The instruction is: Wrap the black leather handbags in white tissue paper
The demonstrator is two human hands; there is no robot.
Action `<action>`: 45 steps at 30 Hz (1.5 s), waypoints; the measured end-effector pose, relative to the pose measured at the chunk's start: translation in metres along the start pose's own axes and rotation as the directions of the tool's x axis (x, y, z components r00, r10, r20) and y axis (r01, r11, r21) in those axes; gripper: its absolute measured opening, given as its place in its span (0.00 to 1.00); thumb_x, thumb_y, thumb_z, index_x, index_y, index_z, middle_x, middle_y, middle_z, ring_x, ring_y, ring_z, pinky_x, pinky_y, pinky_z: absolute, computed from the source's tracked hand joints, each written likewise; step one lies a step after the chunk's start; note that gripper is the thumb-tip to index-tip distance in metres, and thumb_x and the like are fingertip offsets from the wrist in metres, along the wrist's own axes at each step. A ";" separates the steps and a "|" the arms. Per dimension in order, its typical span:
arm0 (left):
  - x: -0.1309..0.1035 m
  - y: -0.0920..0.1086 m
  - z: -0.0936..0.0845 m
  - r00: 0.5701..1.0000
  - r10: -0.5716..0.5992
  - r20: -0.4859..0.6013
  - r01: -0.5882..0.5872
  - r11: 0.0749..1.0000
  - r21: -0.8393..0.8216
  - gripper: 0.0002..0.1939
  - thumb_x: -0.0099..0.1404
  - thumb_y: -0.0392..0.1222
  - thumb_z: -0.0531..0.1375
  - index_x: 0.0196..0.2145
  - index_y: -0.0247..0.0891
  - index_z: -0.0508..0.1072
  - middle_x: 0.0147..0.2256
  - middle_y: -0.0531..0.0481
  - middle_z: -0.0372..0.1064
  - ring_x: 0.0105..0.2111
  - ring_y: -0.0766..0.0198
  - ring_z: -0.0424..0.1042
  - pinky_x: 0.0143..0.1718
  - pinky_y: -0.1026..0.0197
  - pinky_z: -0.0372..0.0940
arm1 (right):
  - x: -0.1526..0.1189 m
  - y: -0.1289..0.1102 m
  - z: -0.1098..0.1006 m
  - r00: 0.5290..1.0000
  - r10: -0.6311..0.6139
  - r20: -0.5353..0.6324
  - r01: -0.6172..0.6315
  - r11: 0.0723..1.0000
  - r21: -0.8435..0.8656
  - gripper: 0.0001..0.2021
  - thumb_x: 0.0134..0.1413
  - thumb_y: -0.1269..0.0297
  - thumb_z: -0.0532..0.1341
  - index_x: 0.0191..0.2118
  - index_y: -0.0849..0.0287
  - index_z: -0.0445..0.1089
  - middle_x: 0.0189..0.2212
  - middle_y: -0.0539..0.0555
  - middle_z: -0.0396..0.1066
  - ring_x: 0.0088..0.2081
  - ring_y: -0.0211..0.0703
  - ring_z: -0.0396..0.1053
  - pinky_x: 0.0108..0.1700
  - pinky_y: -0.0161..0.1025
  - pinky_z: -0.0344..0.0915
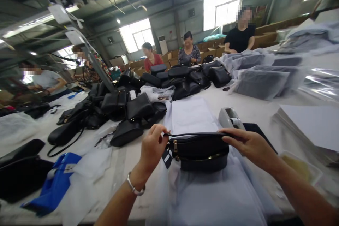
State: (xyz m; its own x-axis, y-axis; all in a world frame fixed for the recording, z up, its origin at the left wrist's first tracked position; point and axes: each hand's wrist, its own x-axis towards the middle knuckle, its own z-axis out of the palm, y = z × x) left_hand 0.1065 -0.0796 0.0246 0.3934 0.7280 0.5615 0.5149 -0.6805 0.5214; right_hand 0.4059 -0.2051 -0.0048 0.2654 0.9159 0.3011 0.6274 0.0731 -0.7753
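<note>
In front of me a small black handbag (202, 153) with gold zippers lies on a stack of translucent plastic bags (214, 197). Its thin black strap (194, 134) is stretched along the top edge. My left hand (153, 146) pinches the strap's left end, fingers closed. My right hand (245, 144) grips the strap at its right end between thumb and fingers. A dark hang tag (166, 158) dangles at the bag's left side. Just beyond the bag lies a pile of white paper sheets (192, 114).
Several black bags (137, 107) are heaped ahead and to the left. A grey tape dispenser (231, 118) stands right of the paper; a blue tape dispenser (57, 182) lies left. Wrapped bags (261, 83) and a paper stack (312, 123) occupy the right. Several people work across the table.
</note>
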 end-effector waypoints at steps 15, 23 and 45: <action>-0.011 0.008 -0.011 0.976 -0.157 0.153 0.209 0.876 -0.435 0.13 0.67 0.48 0.60 0.43 0.38 0.78 0.41 0.46 0.76 0.42 0.59 0.75 0.46 0.59 0.70 | -0.012 0.004 0.016 0.988 0.124 -0.094 -0.093 0.956 0.276 0.21 0.56 0.46 0.62 0.49 0.53 0.77 0.46 0.55 0.78 0.49 0.55 0.75 0.56 0.50 0.70; -0.027 -0.005 0.005 0.973 -0.213 0.091 0.231 0.857 -0.461 0.16 0.67 0.47 0.61 0.50 0.41 0.73 0.50 0.45 0.72 0.49 0.58 0.73 0.49 0.57 0.71 | -0.019 0.012 0.023 0.984 0.115 -0.135 -0.074 0.958 0.277 0.24 0.58 0.49 0.62 0.57 0.55 0.71 0.51 0.56 0.75 0.55 0.54 0.71 0.61 0.52 0.64; -0.049 -0.024 0.046 0.874 -0.414 0.255 0.467 0.567 -0.678 0.35 0.54 0.57 0.69 0.57 0.46 0.69 0.52 0.48 0.75 0.54 0.47 0.72 0.52 0.51 0.72 | 0.015 -0.068 0.115 0.632 -0.768 -0.104 0.676 0.612 -0.411 0.04 0.62 0.59 0.63 0.40 0.46 0.76 0.40 0.42 0.78 0.42 0.37 0.71 0.51 0.41 0.65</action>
State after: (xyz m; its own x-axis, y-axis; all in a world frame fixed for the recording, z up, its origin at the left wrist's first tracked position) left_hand 0.1097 -0.0948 -0.0448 0.3250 0.9392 0.1107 -0.0405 -0.1031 0.9938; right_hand 0.2829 -0.1513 -0.0111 -0.2379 0.4822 0.8432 0.8641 0.5015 -0.0429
